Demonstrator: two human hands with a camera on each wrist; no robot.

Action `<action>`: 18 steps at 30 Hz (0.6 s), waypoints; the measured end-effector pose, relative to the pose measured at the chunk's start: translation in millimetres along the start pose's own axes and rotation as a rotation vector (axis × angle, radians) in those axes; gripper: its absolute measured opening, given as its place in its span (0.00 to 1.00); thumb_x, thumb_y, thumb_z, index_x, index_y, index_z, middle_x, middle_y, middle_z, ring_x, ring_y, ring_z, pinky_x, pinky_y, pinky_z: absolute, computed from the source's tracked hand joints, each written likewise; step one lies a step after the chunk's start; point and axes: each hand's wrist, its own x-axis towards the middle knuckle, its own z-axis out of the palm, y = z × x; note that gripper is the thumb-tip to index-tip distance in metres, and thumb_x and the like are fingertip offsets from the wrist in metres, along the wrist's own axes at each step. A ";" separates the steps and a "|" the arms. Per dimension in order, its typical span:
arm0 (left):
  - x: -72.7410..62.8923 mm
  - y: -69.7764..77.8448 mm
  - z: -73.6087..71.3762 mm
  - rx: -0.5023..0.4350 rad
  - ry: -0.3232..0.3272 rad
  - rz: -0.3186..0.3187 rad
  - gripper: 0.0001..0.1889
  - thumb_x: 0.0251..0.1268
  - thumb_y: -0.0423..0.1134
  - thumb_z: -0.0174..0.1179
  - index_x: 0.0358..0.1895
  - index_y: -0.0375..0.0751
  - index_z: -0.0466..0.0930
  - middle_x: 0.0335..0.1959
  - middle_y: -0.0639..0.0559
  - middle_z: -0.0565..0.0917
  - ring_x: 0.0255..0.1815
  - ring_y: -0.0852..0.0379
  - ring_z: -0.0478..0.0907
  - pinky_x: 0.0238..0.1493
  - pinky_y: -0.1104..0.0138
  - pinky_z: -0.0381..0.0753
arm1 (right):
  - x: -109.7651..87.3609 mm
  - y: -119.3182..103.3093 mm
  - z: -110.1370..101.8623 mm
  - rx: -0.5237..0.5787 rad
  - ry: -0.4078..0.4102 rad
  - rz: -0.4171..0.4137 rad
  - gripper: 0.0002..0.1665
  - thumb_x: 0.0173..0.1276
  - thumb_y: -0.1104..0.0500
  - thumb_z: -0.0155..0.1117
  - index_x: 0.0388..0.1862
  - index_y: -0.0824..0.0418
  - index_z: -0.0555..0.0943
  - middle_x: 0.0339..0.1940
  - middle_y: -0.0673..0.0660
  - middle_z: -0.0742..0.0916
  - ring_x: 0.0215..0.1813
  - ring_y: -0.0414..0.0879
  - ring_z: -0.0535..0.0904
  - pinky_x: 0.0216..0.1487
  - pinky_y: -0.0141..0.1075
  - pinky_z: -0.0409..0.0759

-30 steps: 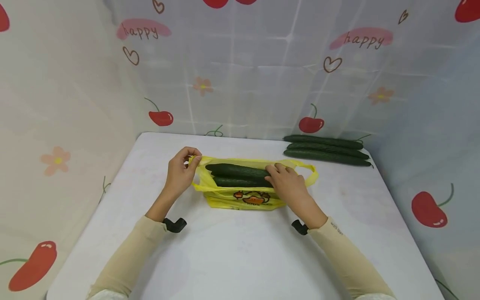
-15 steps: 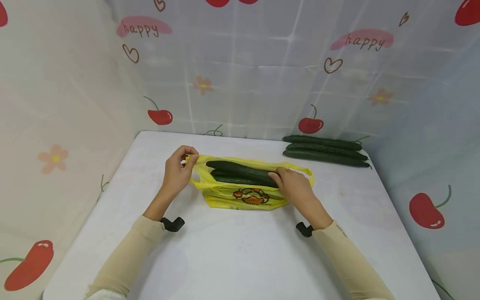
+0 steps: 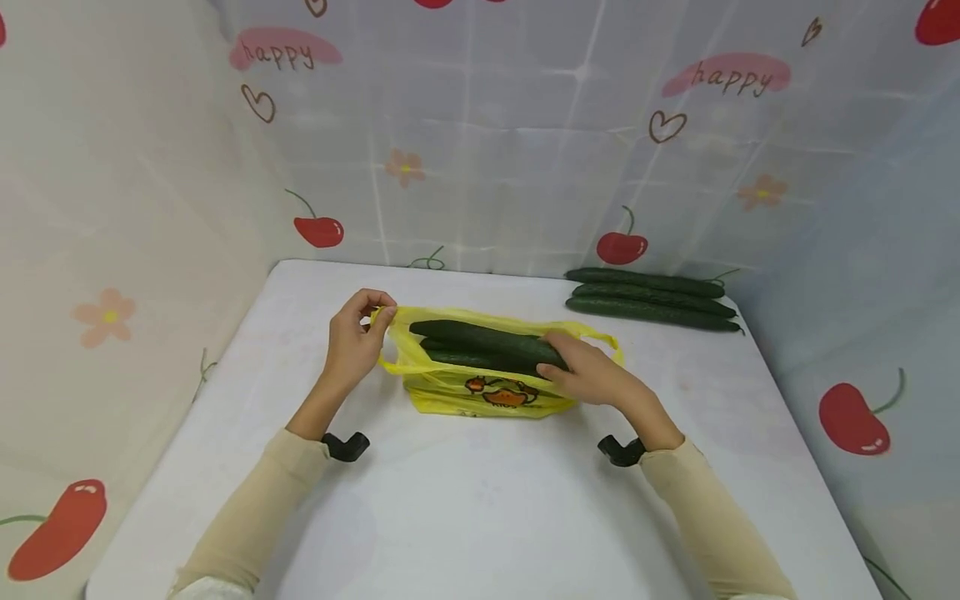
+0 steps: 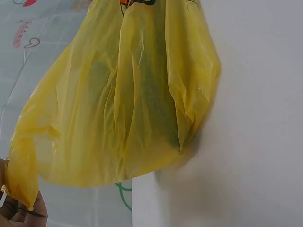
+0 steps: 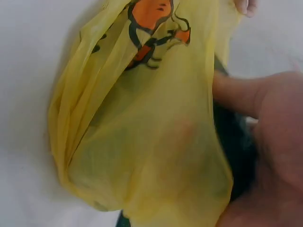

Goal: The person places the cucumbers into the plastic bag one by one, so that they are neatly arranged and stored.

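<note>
A yellow plastic bag [image 3: 442, 396] with a duck print lies in the middle of the table, its mouth spread toward the camera. Inside it are dark green cucumbers [image 3: 480, 336], side by side. My left hand [image 3: 354, 340] pinches the bag's left handle, and the gathered plastic shows between its fingers [image 4: 35, 213] in the left wrist view. At the bag's right end my right hand [image 3: 592, 371] grips a cucumber [image 5: 234, 146], thumb on the near side and the other fingers over the far side. The bag's front wall hides the lower parts of the cucumbers.
Three more cucumbers [image 3: 652, 296] lie side by side at the back right of the white table [image 3: 480, 500]. Printed curtains [image 3: 510, 150] enclose the table at the back and on both sides.
My right hand has shifted slightly right along the cucumbers, and its thumb has come round to the near side of one. The left hand keeps its hold on the handle.
</note>
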 end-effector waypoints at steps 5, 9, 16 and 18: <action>2.7 4.4 -0.8 -0.017 -0.001 -0.017 0.06 0.81 0.33 0.61 0.51 0.33 0.81 0.45 0.38 0.84 0.43 0.54 0.76 0.29 0.77 0.69 | -2.3 7.9 -3.4 0.102 -0.066 -0.088 0.36 0.84 0.44 0.61 0.83 0.58 0.68 0.82 0.63 0.75 0.81 0.65 0.71 0.79 0.65 0.70; 2.3 7.4 -2.6 -0.025 -0.011 -0.009 0.07 0.81 0.38 0.63 0.51 0.38 0.82 0.45 0.43 0.85 0.43 0.57 0.77 0.29 0.77 0.71 | 5.7 15.7 -1.9 0.133 -0.054 -0.079 0.36 0.82 0.44 0.64 0.82 0.56 0.71 0.82 0.63 0.75 0.82 0.65 0.70 0.80 0.66 0.69; -0.9 10.8 -4.3 -0.062 -0.014 0.005 0.07 0.81 0.40 0.64 0.51 0.42 0.83 0.45 0.47 0.85 0.42 0.57 0.77 0.29 0.76 0.72 | 20.0 24.7 6.5 0.045 0.110 0.041 0.31 0.83 0.43 0.62 0.75 0.60 0.78 0.75 0.64 0.83 0.78 0.64 0.76 0.77 0.62 0.74; -1.2 11.6 -3.0 -0.059 -0.018 0.011 0.07 0.80 0.40 0.64 0.51 0.41 0.83 0.45 0.47 0.86 0.42 0.57 0.77 0.30 0.76 0.73 | 22.1 24.0 10.9 -0.020 0.127 0.034 0.30 0.84 0.44 0.60 0.74 0.61 0.78 0.73 0.64 0.83 0.76 0.64 0.78 0.76 0.61 0.75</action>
